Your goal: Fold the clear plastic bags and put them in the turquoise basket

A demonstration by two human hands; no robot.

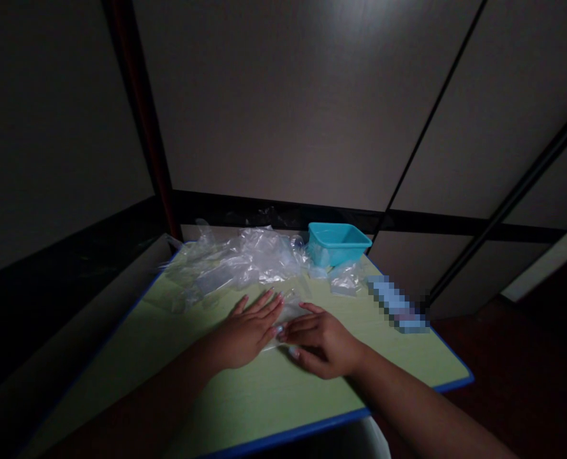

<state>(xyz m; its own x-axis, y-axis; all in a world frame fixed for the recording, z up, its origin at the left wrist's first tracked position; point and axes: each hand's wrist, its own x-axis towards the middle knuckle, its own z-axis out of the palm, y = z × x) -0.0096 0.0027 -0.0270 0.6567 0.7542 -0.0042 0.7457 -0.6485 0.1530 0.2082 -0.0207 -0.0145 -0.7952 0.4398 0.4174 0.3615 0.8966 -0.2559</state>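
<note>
A small clear plastic bag (290, 311) lies on the light green table (245, 408), partly covered by my hands. My left hand (247, 335) is open and lies palm down along the bag's left side, its fingers spread. From the right, my right hand (326, 341) reaches over the bag with its fingers stretched out and slightly bent, the thumb apart from them. Its fingertips meet my left thumb on the plastic. Beyond my hands, a loose heap of clear plastic bags (259, 255) spreads over the back left of the table.
A turquoise plastic basket (338, 252) stands at the back right, with another clear bag (346, 280) in front of it. A pixelated blue flat item (395, 303) lies near the right edge. Panelled cabinet doors (283, 108) rise behind the table.
</note>
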